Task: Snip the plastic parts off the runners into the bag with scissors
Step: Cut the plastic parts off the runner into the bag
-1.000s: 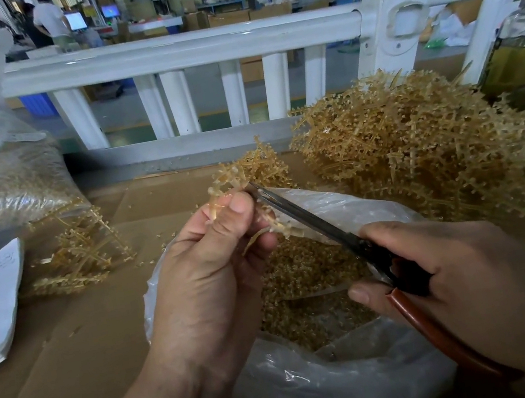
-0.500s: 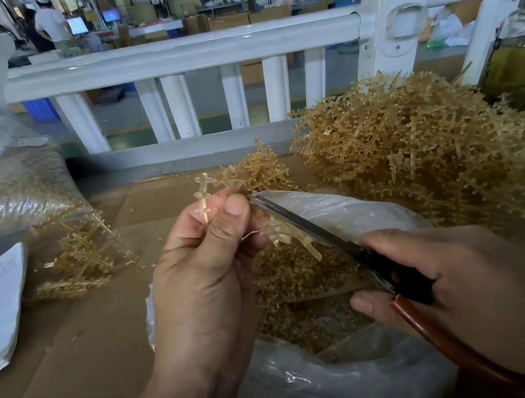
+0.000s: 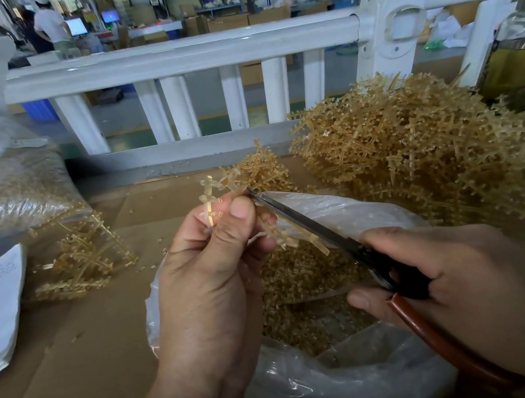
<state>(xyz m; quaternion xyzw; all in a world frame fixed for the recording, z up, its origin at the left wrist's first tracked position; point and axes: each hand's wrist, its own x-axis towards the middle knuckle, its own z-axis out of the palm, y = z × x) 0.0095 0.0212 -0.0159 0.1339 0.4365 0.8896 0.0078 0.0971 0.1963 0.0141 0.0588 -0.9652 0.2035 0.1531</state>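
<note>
Left hand: thumb and fingers pinch a tan runner above the open bag. Right hand: curled round the scissors, blade tips at the runner beside the left thumb. Bag: holds cut parts.

Factory workshop floor: runner heap on cardboard-covered worktop, bulk sack of parts, white railing; beyond, workers at monitors, stacked cartons.

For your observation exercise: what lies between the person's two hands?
Head view: the scissors and the dangling runner span the gap between left hand and right hand, above the bag.
</note>
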